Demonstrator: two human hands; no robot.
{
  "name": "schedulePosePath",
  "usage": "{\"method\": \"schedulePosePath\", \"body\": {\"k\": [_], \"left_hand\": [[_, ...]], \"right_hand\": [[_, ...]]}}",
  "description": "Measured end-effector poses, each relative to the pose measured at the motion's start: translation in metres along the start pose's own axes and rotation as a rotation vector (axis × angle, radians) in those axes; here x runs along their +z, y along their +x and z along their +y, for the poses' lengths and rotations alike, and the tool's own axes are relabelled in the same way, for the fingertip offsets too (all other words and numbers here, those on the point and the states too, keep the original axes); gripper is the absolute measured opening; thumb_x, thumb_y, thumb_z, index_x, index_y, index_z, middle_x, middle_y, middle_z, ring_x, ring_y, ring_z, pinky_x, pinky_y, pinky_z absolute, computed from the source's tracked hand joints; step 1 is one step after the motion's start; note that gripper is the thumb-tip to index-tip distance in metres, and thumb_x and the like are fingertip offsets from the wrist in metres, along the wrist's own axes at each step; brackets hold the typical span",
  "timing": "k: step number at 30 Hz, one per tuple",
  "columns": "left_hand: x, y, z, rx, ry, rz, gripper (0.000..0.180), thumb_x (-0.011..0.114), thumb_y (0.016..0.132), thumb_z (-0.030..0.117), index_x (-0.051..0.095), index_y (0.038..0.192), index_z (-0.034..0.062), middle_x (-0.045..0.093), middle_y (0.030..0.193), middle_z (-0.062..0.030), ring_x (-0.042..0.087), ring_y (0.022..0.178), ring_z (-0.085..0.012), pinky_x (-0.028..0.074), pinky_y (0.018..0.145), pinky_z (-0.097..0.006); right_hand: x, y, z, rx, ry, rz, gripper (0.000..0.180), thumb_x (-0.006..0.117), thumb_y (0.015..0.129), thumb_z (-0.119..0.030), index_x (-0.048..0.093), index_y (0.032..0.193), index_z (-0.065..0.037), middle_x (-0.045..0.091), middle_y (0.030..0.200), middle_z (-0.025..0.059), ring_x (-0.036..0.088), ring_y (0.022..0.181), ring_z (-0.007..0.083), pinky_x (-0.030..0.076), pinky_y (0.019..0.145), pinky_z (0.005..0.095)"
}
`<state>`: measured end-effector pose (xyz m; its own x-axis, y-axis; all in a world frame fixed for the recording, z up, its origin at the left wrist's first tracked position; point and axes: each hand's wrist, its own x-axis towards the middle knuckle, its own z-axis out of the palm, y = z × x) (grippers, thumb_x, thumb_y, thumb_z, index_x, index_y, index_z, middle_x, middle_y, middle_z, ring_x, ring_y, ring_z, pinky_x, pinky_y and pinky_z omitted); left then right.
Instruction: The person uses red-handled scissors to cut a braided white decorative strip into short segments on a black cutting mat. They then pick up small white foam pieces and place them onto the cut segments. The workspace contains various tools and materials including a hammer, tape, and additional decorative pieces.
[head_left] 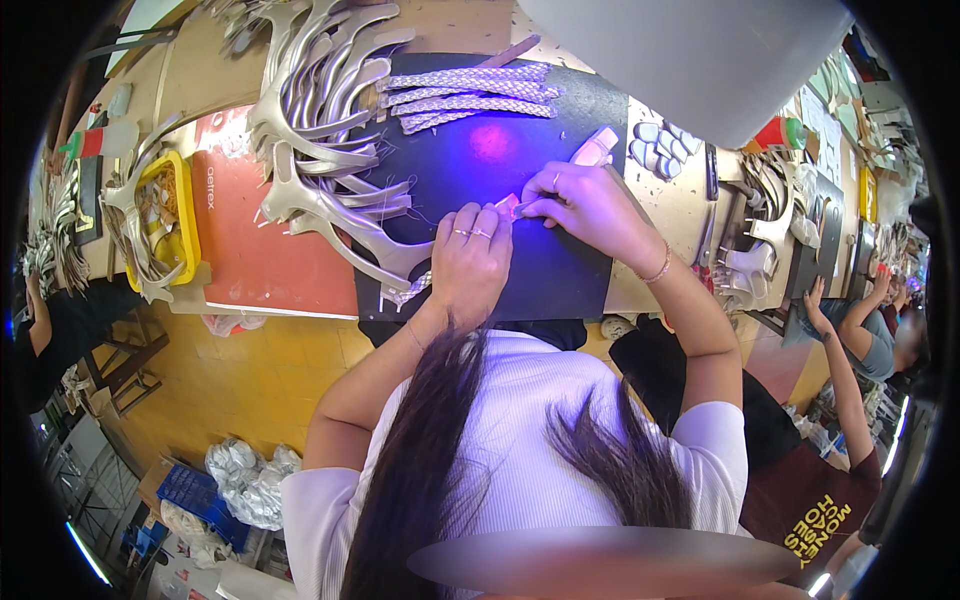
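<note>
Over a dark mat [570, 270] my two hands meet. My left hand [470, 255] is closed, its fingertips pinching a small pinkish-lit piece [509, 207] that looks like a strap end. From the other side my right hand [590, 210] pinches at the same piece; its exact kind is hidden by the fingers. A metallic beige shoe upper [350, 225] with curved straps reaches to my left wrist. Part of a braided strap [408, 292] shows below it. Just beyond my right hand lies a pale block-shaped object [597, 147].
Several braided straps [470, 95] lie at the back of the mat, beside a pile of shoe uppers [310, 100]. A red board [260, 240] and yellow bin [185, 220] are left; small pale pieces [663, 148] right. A grey lamp-like cover [690, 60] overhangs. Co-workers sit right.
</note>
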<state>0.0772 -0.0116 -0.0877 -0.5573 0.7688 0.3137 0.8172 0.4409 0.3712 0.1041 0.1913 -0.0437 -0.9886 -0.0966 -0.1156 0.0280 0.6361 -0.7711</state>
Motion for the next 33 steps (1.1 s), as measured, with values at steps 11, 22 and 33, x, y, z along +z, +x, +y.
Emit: {"method": "schedulePosePath", "body": {"k": [11, 22, 33], "left_hand": [[-0.004, 0.003, 0.000, -0.016, 0.004, -0.014, 0.026, 0.070, 0.079, 0.009, 0.068, 0.103, -0.0009, 0.061, 0.102, -0.0099, 0.058, 0.101, -0.0272, 0.045, 0.087, -0.042], [-0.005, 0.004, 0.002, -0.063, -0.042, -0.030, 0.027, 0.069, 0.080, 0.009, 0.067, 0.105, -0.0009, 0.061, 0.106, -0.0111, 0.057, 0.103, -0.0293, 0.044, 0.089, -0.043], [-0.003, 0.003, 0.001, -0.047, -0.048, -0.001, 0.026, 0.068, 0.079, 0.008, 0.066, 0.103, -0.0015, 0.061, 0.106, -0.0113, 0.058, 0.103, -0.0290, 0.045, 0.089, -0.043]], "right_hand": [[0.003, 0.005, -0.002, 0.003, -0.084, 0.037, 0.011, 0.073, 0.081, -0.007, 0.066, 0.087, -0.001, 0.062, 0.082, 0.0068, 0.067, 0.063, 0.0158, 0.052, 0.059, 0.0293], [-0.002, 0.019, -0.002, 0.044, -0.131, -0.052, 0.018, 0.072, 0.082, -0.016, 0.061, 0.089, -0.004, 0.061, 0.083, 0.0072, 0.065, 0.061, 0.0174, 0.050, 0.059, 0.0330], [0.005, 0.007, -0.002, -0.077, -0.244, 0.045, 0.014, 0.072, 0.082, -0.018, 0.070, 0.092, -0.009, 0.059, 0.091, 0.0025, 0.065, 0.075, 0.0207, 0.051, 0.063, 0.0340]]}}
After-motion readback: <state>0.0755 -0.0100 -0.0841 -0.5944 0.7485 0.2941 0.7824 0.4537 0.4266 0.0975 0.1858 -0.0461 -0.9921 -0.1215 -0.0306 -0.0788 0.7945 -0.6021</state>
